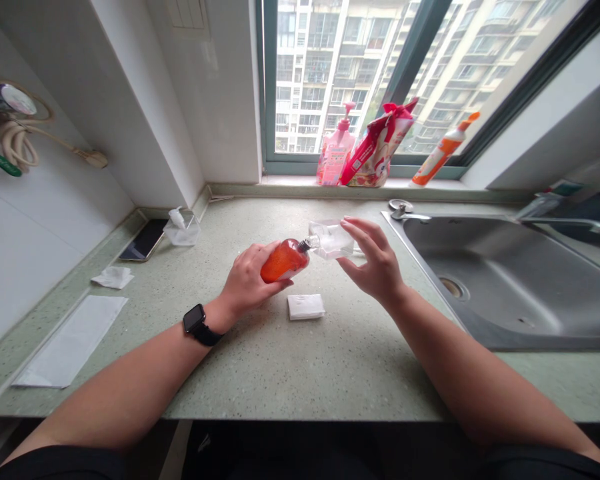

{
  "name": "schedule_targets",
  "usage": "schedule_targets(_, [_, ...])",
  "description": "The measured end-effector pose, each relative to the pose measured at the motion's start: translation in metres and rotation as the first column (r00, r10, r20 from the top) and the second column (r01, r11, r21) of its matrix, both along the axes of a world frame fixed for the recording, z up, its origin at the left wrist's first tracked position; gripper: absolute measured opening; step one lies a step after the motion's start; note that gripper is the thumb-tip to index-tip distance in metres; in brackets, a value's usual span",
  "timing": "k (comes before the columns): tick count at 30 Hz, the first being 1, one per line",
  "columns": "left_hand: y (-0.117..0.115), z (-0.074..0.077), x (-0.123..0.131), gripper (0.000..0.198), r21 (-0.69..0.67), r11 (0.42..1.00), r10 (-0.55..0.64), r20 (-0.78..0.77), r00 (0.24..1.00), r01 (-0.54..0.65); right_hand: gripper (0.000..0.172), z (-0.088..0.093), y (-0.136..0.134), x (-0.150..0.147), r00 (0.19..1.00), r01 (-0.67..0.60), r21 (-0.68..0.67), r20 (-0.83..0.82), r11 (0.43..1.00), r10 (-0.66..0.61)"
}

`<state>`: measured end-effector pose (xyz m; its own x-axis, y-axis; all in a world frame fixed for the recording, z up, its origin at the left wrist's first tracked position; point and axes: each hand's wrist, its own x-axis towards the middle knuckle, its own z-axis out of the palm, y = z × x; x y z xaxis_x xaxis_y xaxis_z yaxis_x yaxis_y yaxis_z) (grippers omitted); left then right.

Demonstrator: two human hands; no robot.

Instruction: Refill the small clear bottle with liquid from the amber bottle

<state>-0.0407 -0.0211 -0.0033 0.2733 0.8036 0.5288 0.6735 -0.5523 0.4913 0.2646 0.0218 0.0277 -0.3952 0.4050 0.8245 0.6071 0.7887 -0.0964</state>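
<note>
Green counter: below.
Left hand: clasped rounded orange bottle.
Right hand: half-cupped boxy clear bottle.
Necks: I needed alignment.

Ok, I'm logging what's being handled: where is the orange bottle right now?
In the head view, just left of centre: the orange bottle is tilted in the left hand, its mouth close to the clear container in the right hand.

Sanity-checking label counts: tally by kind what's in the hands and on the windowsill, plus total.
Held bottles: 2 (amber bottle in left hand, clear bottle in right hand)
Bottles on windowsill: 2 (pink pump bottle, orange-capped bottle)
Pouches on windowsill: 1 (red pouch)
Total: 5
</note>
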Motion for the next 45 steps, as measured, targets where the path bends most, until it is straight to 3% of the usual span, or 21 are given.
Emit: schedule_targets(45, [-0.0027, 0.0019, 0.0013, 0.078, 0.013, 1.000, -0.005, 0.004, 1.000, 0.005, 0.088, 0.0032, -0.0035, -0.0001, 0.999, 0.024, 0.035, 0.045, 0.999, -0.025])
